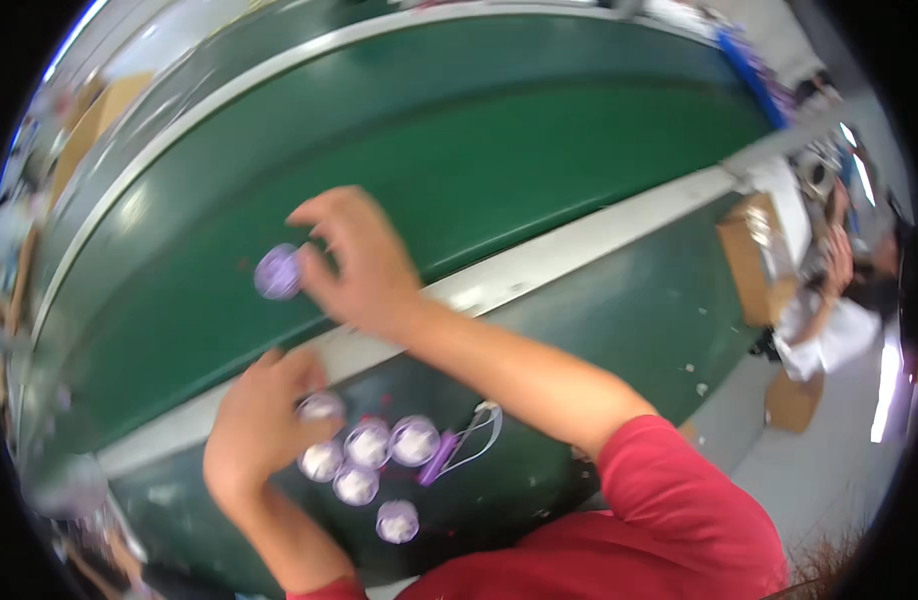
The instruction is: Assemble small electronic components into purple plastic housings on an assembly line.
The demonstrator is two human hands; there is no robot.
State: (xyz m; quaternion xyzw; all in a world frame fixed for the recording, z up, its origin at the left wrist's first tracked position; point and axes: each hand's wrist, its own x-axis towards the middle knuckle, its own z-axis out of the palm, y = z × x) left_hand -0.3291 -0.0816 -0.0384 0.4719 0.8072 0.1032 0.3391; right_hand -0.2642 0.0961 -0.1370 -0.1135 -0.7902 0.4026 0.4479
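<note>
The right hand [354,262] is pinching a small round lilac plastic piece [277,272] above the green conveyor belt [539,150], while the left hand's [254,430] grip is closing on another piece [322,405] below the belt.

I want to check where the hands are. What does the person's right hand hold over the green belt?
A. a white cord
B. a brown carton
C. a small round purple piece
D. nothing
C: the right hand pinches a small round purple piece at its fingertips above the green belt.
</note>
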